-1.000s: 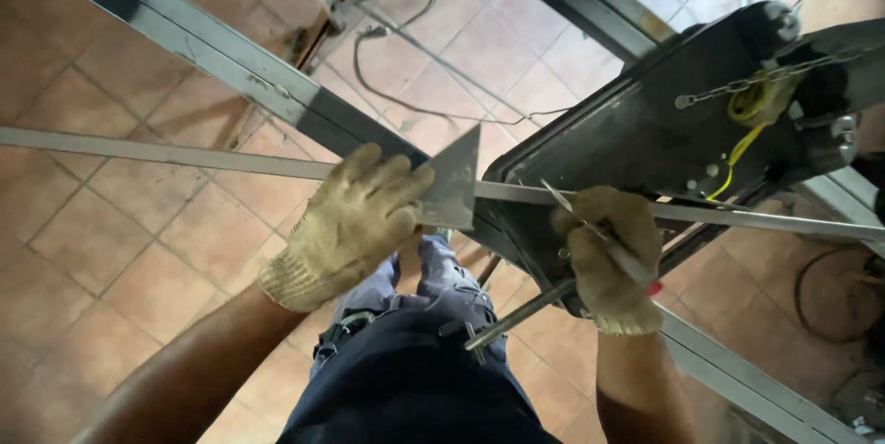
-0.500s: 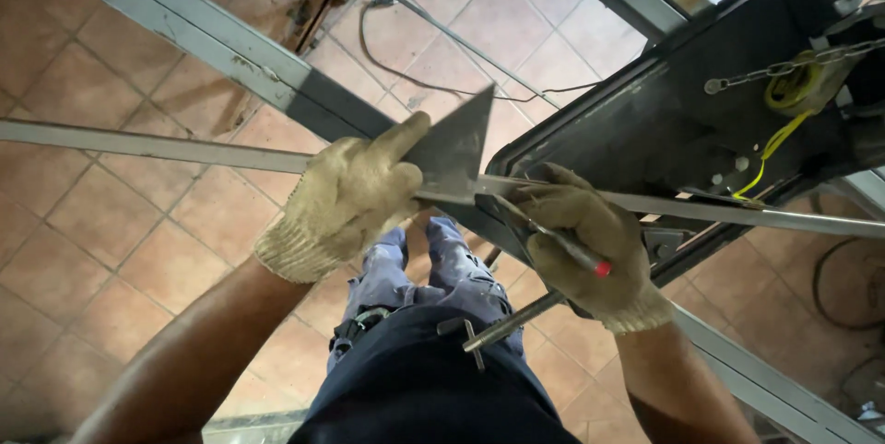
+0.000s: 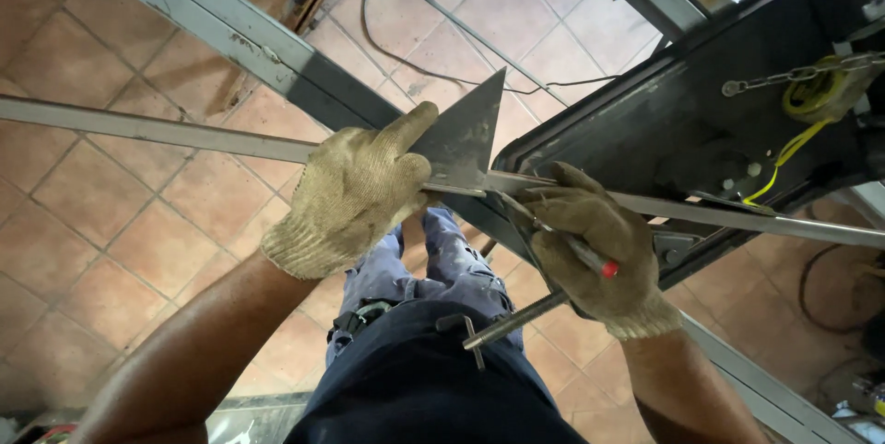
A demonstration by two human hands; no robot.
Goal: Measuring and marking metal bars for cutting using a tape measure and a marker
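looking straight down on two gloved hands working at a long thin metal bar [image 3: 166, 130] running from the left edge of the view to the right edge, above a terracotta tiled floor [image 3: 111, 213]. left hand [image 3: 355, 190], in a tan knit glove, closed over the bar near the middle, thumb stretched up along the edge of a grey triangular metal plate [image 3: 461, 135] standing with its lower edge on the bar, point upward. right hand [image 3: 590, 246], in a darker worn glove, just to the right of the plate, fingers curled shut round a thin marker with a red end [image 3: 585, 255], tip laid against the bar at the plate's lower right corner. under the bar, a heavy grey steel beam [image 3: 230, 34] crossing diagonally from the upper left corner toward the lower right. to the right, a black metal machine body [image 3: 673, 121] with a chain [image 3: 784, 75] and yellow cord [image 3: 788, 144]. below the hands, blue trousers [image 3: 442, 260] and a dark shirt. black cable [image 3: 406, 47] looping over the tiles near the top.
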